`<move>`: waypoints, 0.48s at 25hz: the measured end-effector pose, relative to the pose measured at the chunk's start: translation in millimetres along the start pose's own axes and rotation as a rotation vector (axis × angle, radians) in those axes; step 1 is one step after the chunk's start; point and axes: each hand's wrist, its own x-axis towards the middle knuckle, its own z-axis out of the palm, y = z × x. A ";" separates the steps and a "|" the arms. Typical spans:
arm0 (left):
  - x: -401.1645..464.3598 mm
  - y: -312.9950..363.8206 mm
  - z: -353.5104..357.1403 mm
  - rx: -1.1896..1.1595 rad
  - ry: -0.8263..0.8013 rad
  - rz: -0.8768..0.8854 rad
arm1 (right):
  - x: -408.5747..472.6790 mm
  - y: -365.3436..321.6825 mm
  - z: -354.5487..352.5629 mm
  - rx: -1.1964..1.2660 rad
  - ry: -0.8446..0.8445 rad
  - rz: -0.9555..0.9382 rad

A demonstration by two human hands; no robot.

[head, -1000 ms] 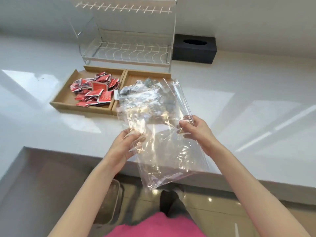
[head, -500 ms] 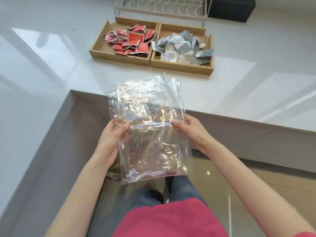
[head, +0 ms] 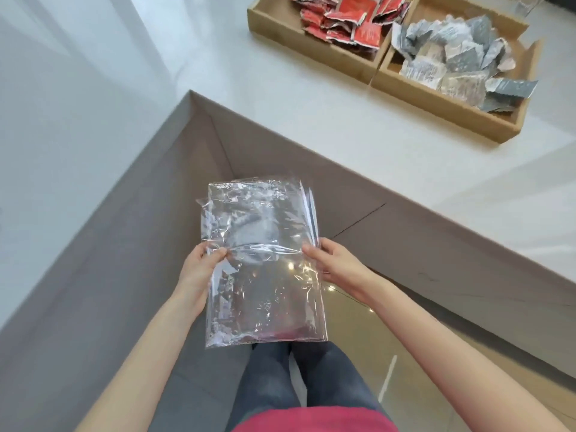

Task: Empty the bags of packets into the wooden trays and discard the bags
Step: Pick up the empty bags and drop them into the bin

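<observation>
I hold empty clear plastic bags (head: 265,263) flat in front of me, over the floor below the counter's corner. My left hand (head: 199,266) pinches their left edge and my right hand (head: 335,263) grips the right edge. On the counter at the upper right, one wooden tray (head: 271,18) holds red packets (head: 346,17). Beside it, a second wooden tray (head: 442,109) holds silver packets (head: 458,62), some hanging over its rim.
The white L-shaped countertop (head: 280,98) wraps round on the left and far side, with grey cabinet fronts (head: 93,275) below. Shiny floor (head: 374,332) lies under the bags, and my legs in dark trousers stand beneath.
My hands have drawn the bags back from the counter and lower, over the floor. The view has tilted down, so the trays sit at the top right and the dish rack is out of sight.
</observation>
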 end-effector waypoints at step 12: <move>158.7 -86.0 -4.2 -0.089 -0.005 -0.234 | 196.5 81.3 18.9 -0.067 0.180 0.150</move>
